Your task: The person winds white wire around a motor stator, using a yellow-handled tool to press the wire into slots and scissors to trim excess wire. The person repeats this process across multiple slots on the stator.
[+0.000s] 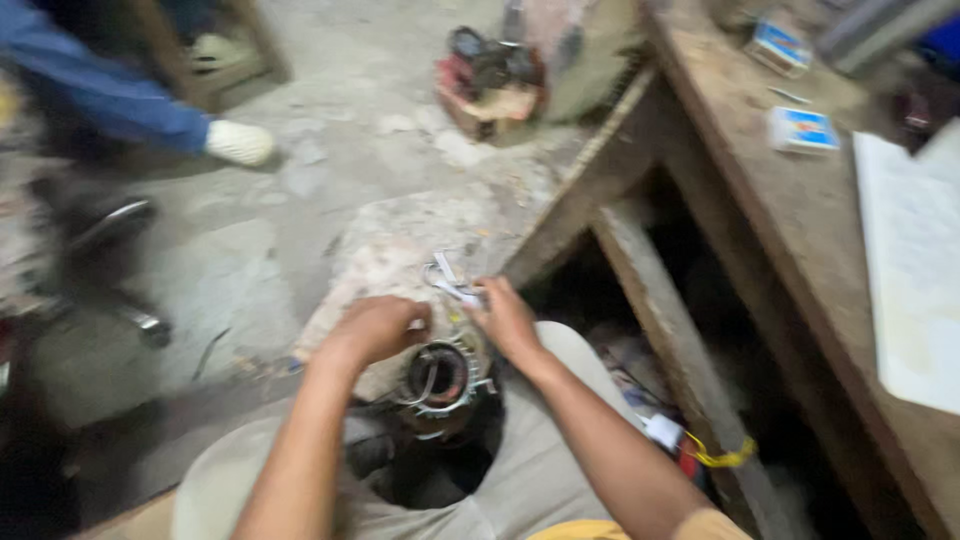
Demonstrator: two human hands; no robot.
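Two blue-white boxes (803,129) on wooden bench (790,220); both hands' fingers closed on motor stator (440,378) wires (452,283).

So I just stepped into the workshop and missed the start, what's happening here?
A seated person holds a round metal motor part between their knees. The left hand rests on its top rim, and the right hand pinches pale wire ends just above it. A wooden workbench stands at right; the picture is blurred.

Two small blue boxes (803,129) and white paper sheet (915,270) on wooden bench (780,230); red machine (490,80) on floor.
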